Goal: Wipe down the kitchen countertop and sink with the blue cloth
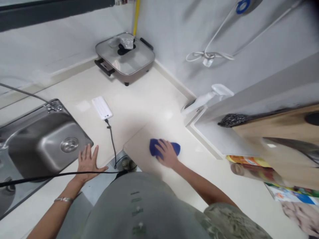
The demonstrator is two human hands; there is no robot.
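Observation:
My right hand (168,154) rests on a folded blue cloth (176,148), its fingers over the top and pressing it to the white countertop (139,116). Parts of the cloth show on both sides of the hand. My left hand (88,163) lies flat with fingers spread at the counter's front edge, right beside the steel sink (54,136), and holds nothing. A black cable (62,174) passes across it. Farther back on the counter lies a white power bank (102,108) with a black cord (112,139) plugged into its near end.
An electric pan (129,63) with a glass lid stands in the back corner. White cord (209,56) hangs on the right wall. On the right are a white ledge (206,129), steel wool (233,119), a knife (294,147) on a wooden board (251,131) and food packets (259,169).

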